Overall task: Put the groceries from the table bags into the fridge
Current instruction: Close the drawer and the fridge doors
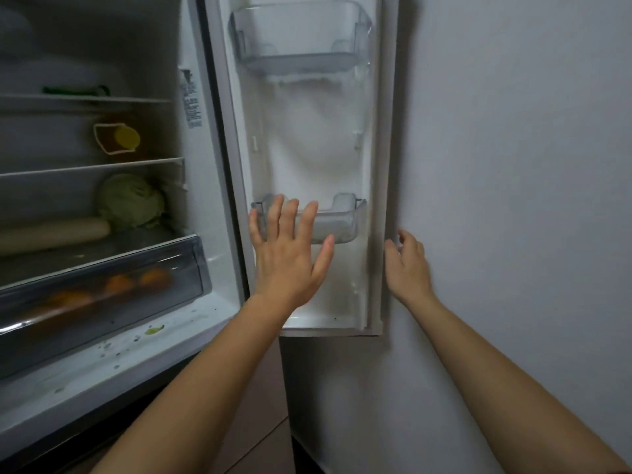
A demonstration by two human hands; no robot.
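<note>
Spreading left hand [290, 261] over door bin [345, 227], right hand [408, 265] beside door [384, 131]

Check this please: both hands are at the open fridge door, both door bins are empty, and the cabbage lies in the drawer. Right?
One thing is wrong: the head view shows the cabbage on the shelf above the drawer, not in it. The rest stands.

Dim, cool, greyish light throughout; the fridge [143, 46] interior is dark, its upper shelves murky and soft; the inner door panel [318, 148] is brightest, pale and washed out; the wall [513, 165] is flat grey, with a soft shadow beside the door's edge; the crisper drawer [102, 295] is smeared with blur; wide-angle distortion slants the door's straight lines.
</note>
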